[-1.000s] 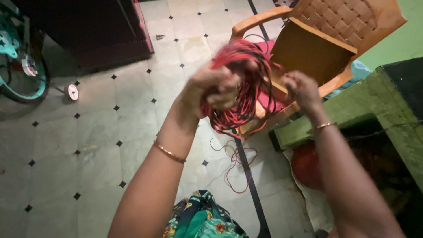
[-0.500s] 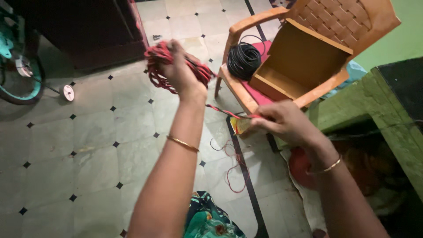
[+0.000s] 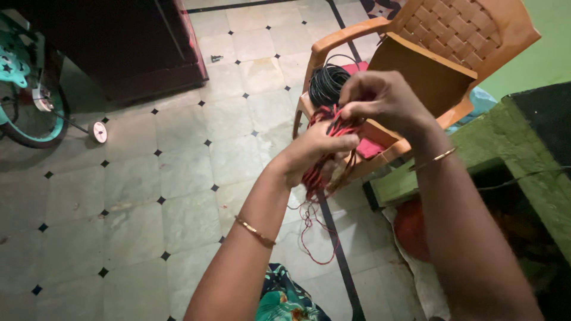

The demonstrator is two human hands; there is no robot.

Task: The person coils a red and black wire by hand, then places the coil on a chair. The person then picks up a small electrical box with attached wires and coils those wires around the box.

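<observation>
My left hand (image 3: 312,151) grips a bundle of red and black wire (image 3: 324,160) in front of the chair. My right hand (image 3: 380,101) is just above it, fingers pinched on the top of the same wire. Loose red strands (image 3: 315,232) trail from the bundle down to the tiled floor. A separate coil of black wire (image 3: 328,84) lies on the seat of an orange plastic chair (image 3: 470,35), behind my hands.
A cardboard box (image 3: 425,74) sits on the chair seat. A dark cabinet (image 3: 119,41) stands at the top left, next to a teal child's bicycle (image 3: 27,89) with a small side wheel. A green ledge (image 3: 523,148) runs along the right.
My left hand swung the wire bundle from the upper left back toward the chair. My right hand rose from low right and now meets the bundle.
</observation>
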